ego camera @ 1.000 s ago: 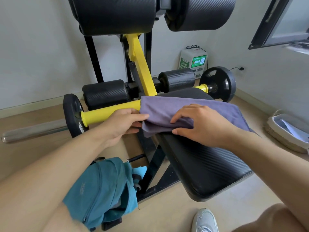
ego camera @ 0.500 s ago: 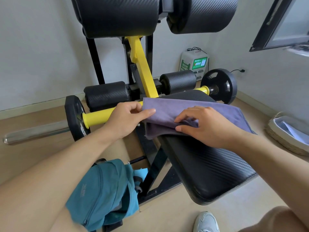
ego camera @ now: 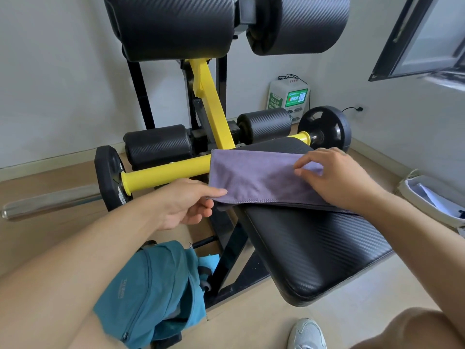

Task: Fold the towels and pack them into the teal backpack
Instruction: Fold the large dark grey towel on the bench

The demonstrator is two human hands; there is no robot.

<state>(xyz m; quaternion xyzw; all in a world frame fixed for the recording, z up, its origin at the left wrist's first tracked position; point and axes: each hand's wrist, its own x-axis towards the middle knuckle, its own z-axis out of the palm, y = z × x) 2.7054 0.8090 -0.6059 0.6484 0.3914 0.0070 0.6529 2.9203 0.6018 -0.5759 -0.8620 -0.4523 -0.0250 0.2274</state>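
Left hand pinches the near-left corner of the purple towel, thumb on top, fingers curled under the hem. Right hand is mostly closed, thumb and forefinger nipping the towel's top layer near its right side (palm resting on the cloth). Towel lies folded over on the far end of the black padded surface, left edge hanging just off it, in front of the yellow bar. Teal backpack sits on the floor below left, against the machine's black frame, partly hidden by the left forearm; can't tell if it's unzipped. Grey shoe at the bottom edge. White basket by the right wall.
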